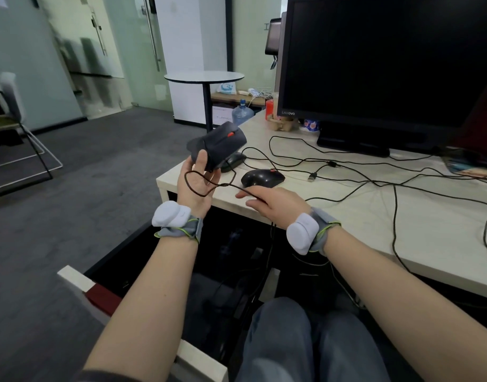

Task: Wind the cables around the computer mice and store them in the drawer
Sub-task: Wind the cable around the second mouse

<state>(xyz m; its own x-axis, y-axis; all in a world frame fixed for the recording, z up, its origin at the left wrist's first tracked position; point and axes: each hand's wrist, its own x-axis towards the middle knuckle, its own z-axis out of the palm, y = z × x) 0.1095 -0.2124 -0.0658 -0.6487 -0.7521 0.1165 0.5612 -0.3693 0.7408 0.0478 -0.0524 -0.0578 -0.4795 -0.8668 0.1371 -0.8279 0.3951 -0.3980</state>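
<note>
My left hand holds a black mouse with a red wheel up above the desk's left corner. Its cable loops across my left palm and runs to my right hand, which pinches it over the desk's front edge. A second black mouse lies on the desk just beyond my right hand. A third dark mouse sits partly hidden behind the held one. The open drawer extends below my arms; its inside is dark with some cables.
A black monitor stands at the back of the pale desk. Several black cables and a USB plug sprawl across the desk. A round table and a water bottle stand beyond; a chair is at far left.
</note>
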